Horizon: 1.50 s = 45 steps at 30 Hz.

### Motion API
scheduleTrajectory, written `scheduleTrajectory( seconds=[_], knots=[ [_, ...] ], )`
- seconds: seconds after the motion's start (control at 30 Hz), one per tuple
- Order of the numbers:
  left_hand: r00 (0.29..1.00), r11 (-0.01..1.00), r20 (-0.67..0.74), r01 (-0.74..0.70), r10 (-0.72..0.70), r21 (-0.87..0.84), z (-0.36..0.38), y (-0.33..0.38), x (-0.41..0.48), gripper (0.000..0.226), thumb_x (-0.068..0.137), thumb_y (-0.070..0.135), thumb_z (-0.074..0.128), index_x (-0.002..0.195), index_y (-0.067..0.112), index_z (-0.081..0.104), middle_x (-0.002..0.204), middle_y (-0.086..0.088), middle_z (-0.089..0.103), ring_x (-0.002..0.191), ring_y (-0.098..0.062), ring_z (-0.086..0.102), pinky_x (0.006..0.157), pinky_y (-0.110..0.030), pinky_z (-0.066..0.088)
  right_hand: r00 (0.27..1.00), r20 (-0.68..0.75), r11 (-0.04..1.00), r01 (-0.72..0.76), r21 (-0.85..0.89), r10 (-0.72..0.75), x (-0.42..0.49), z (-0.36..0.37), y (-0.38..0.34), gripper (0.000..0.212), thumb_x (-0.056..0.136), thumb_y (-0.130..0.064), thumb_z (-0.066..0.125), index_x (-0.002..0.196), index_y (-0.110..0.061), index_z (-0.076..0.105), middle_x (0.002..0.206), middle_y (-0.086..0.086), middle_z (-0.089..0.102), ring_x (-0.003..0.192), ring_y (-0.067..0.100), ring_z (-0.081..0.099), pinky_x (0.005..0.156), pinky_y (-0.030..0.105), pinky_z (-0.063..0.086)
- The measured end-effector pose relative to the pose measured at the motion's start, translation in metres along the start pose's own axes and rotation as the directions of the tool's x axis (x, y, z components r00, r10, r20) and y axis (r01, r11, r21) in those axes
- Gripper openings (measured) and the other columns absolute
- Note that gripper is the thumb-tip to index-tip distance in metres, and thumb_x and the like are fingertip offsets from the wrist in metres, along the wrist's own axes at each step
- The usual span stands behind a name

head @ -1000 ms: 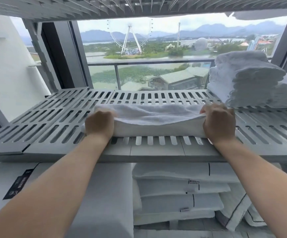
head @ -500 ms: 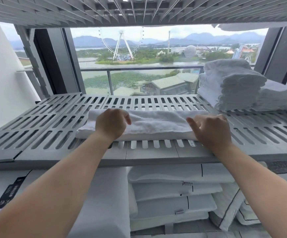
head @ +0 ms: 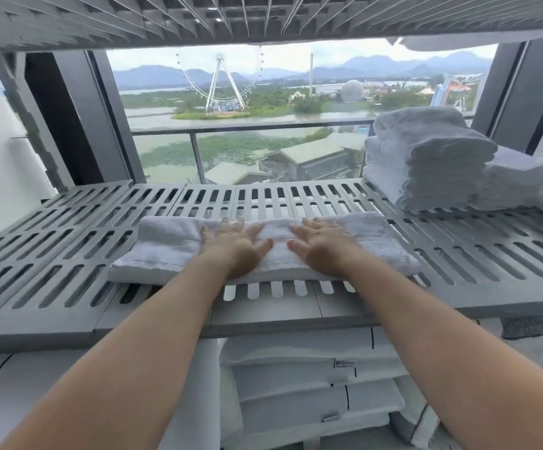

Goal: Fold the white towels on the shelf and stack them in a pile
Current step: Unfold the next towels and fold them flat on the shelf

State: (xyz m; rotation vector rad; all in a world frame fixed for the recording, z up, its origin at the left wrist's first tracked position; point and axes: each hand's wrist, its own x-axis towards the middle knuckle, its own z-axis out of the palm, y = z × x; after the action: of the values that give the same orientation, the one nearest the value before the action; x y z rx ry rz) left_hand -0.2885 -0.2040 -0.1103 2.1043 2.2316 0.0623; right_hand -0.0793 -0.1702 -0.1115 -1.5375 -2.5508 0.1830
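towel (head: 172, 245) lies as a long folded strip, centre frame, on slatted shelf (head: 52, 254) | left hand (head: 236, 250) and right hand (head: 320, 246): fingers straight, flat on towel's middle, gripping nothing, likely pressing the fold flat | pile (head: 426, 164) upper right, probably its destination

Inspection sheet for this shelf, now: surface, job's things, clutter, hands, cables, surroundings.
Surface: grey slatted shelf, level.
Job's things: towel folded into a long strip, lying flat near the front edge; pile of folded towels at back right, apart from it.
Clutter: more towels right of the pile.
Hands: left hand and right hand flat on the towel's middle, fingers straight.
Cables: nothing seen.
Surroundings: window behind; linens stacked below; upper shelf overhead.
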Motion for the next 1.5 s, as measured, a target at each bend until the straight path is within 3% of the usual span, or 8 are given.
scheduleTrajectory(
  seconds=[0.17, 0.33, 0.57, 0.67, 0.8, 1.13, 1.33, 1.5],
  knots=[
    [0.986, 0.988, 0.063, 0.151, -0.153, 0.030, 0.001, 0.003, -0.002, 0.081, 0.078, 0.090, 0.001, 0.151, 0.056, -0.005, 0.167, 0.004, -0.008, 0.150, -0.033, -0.021, 0.110, -0.068, -0.021, 0.999, 0.046, 1.000, -0.006, 0.008, 0.006, 0.010, 0.006, 0.004, 0.067, 0.095, -0.067, 0.014, 0.156, -0.040, 0.009, 0.165, -0.008, 0.004, 0.153, 0.015, 0.001, 0.122, 0.042, -0.003],
    [0.989, 0.989, 0.046, 0.138, -0.140, 0.046, -0.004, 0.000, -0.005, 0.090, 0.074, 0.094, 0.002, 0.154, 0.052, -0.001, 0.168, 0.001, -0.004, 0.152, -0.032, -0.014, 0.114, -0.070, -0.011, 0.972, -0.193, 0.970, -0.092, 0.225, 0.137, -0.002, -0.001, 0.011, 0.040, 0.099, -0.038, 0.037, 0.127, -0.023, 0.060, 0.130, 0.006, 0.064, 0.119, 0.026, 0.056, 0.100, 0.042, 0.046],
    [0.911, 0.920, 0.124, 0.388, -0.392, 0.062, -0.020, 0.002, -0.008, 0.102, 0.073, 0.096, 0.006, 0.158, 0.041, -0.001, 0.166, -0.008, -0.015, 0.149, -0.046, -0.017, 0.104, -0.081, -0.010, 0.807, -0.283, 0.855, -0.501, 0.135, 0.518, -0.024, -0.015, 0.064, 0.046, 0.091, -0.040, 0.045, 0.126, -0.009, 0.052, 0.127, 0.017, 0.058, 0.116, 0.035, 0.051, 0.093, 0.045, 0.043],
    [0.993, 0.994, 0.038, 0.110, -0.110, 0.001, -0.018, 0.035, -0.001, 0.084, 0.091, 0.080, 0.018, 0.160, 0.033, 0.010, 0.168, -0.008, -0.001, 0.154, -0.037, 0.001, 0.115, -0.074, 0.004, 0.738, -0.234, 0.774, -0.610, 0.170, 0.633, -0.024, -0.023, 0.078, 0.077, 0.084, -0.061, 0.057, 0.134, -0.004, 0.046, 0.136, 0.018, 0.054, 0.127, 0.038, 0.044, 0.100, 0.045, 0.040],
    [0.966, 0.966, 0.003, -0.256, 0.257, -0.037, -0.005, 0.073, 0.003, 0.078, 0.091, 0.080, 0.017, 0.159, 0.040, 0.014, 0.168, -0.003, 0.005, 0.155, -0.025, 0.003, 0.122, -0.060, 0.008, 0.796, -0.280, 0.843, -0.519, 0.143, 0.537, -0.017, -0.029, 0.079, 0.046, 0.085, -0.045, 0.063, 0.111, -0.008, 0.062, 0.111, 0.011, 0.067, 0.111, 0.033, 0.060, 0.090, 0.038, 0.050],
    [0.972, 0.971, -0.011, -0.234, 0.235, 0.039, 0.009, 0.082, 0.008, 0.084, 0.083, 0.087, 0.001, 0.157, 0.047, 0.002, 0.168, 0.000, -0.006, 0.154, -0.023, -0.010, 0.121, -0.062, -0.002, 0.791, -0.046, 0.780, -0.591, 0.206, 0.610, -0.020, -0.049, 0.094, 0.059, 0.070, -0.072, 0.070, 0.092, -0.018, 0.058, 0.106, 0.004, 0.059, 0.102, 0.027, 0.061, 0.079, 0.034, 0.052],
    [0.974, 0.974, -0.030, -0.224, 0.224, 0.030, 0.014, 0.081, 0.012, 0.086, 0.081, 0.088, 0.000, 0.156, 0.048, 0.003, 0.169, 0.001, -0.004, 0.155, -0.022, -0.007, 0.121, -0.061, -0.001, 0.833, -0.066, 0.795, -0.498, 0.345, 0.550, -0.012, -0.046, 0.090, 0.035, 0.070, -0.043, 0.081, 0.068, -0.016, 0.058, 0.072, -0.003, 0.058, 0.065, 0.010, 0.054, 0.049, 0.024, 0.035],
    [0.974, 0.975, -0.043, -0.221, 0.222, 0.028, 0.015, 0.080, 0.014, 0.084, 0.082, 0.087, 0.001, 0.156, 0.048, 0.004, 0.169, 0.001, -0.003, 0.155, -0.022, -0.006, 0.121, -0.061, -0.001, 0.877, 0.079, 0.703, -0.431, 0.566, 0.475, -0.007, -0.053, 0.088, 0.031, 0.079, -0.025, 0.077, 0.102, -0.008, 0.068, 0.102, 0.012, 0.070, 0.094, 0.027, 0.068, 0.080, 0.036, 0.056]
  ],
)
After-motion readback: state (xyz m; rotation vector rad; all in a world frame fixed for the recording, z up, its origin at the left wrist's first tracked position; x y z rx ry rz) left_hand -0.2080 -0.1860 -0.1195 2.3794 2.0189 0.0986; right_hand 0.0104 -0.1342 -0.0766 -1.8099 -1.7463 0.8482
